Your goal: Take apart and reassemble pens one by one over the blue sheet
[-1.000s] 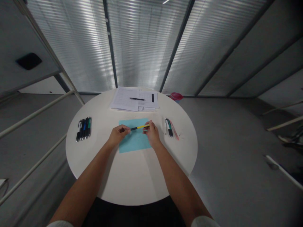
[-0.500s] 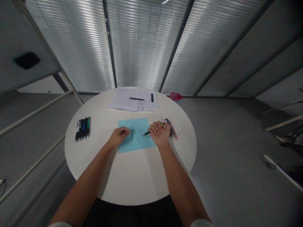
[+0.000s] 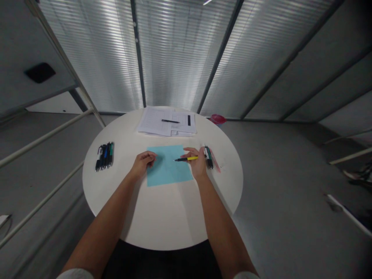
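Note:
A light blue sheet of paper (image 3: 165,172) lies on the round white table (image 3: 162,217) in front of me. My right hand (image 3: 198,164) is over its right edge and grips a black and yellow pen (image 3: 190,158). The pen is nearly level, its tip pointing left over the paper. My left hand (image 3: 142,162) is at the left edge of the sheet with its fingers loosely curled in, and nothing shows in them. Just right of my right hand lie a few pens (image 3: 209,159) and a thin pinkish strip (image 3: 215,159).
Several pens (image 3: 104,157) lie side by side at the table's left. Printed papers (image 3: 155,122) with a black pen (image 3: 170,121) on them are at the far edge. A red basin (image 3: 217,119) stands beyond the table. White rails (image 3: 49,133) run along the left.
The pen has turned in my right hand, so its yellow part now shows and it lies flatter. My right fingers have loosened and stretched out. My left fingers have curled in slightly.

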The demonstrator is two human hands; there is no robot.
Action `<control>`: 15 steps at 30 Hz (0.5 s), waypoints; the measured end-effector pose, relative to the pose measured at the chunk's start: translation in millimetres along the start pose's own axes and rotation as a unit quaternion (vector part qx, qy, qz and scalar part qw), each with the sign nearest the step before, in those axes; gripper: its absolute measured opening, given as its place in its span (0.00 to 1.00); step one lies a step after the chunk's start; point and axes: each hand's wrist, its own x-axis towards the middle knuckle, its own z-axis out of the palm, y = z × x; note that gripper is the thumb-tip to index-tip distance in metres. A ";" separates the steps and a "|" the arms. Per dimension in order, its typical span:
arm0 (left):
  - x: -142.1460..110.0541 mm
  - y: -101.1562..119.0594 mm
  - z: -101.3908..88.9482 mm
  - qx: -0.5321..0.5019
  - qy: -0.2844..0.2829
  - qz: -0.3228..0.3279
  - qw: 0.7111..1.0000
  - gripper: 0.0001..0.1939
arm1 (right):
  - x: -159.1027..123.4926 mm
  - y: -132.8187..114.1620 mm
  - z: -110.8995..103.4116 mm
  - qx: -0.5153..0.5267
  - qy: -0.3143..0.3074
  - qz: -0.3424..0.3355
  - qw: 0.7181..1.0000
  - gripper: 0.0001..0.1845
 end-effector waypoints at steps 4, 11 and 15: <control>0.5 -2.0 -1.0 -0.002 0.002 -0.001 1.000 0.10 | -3.7 8.7 6.8 -0.107 -0.009 -0.005 0.994 0.33; 0.3 -1.9 2.0 0.050 -0.012 0.003 0.999 0.09 | -14.1 24.5 16.1 -0.264 -0.039 -0.069 0.961 0.08; -1.5 -0.2 4.0 0.104 -0.029 0.009 0.994 0.08 | -11.9 30.3 14.0 -0.354 -0.079 -0.086 0.928 0.12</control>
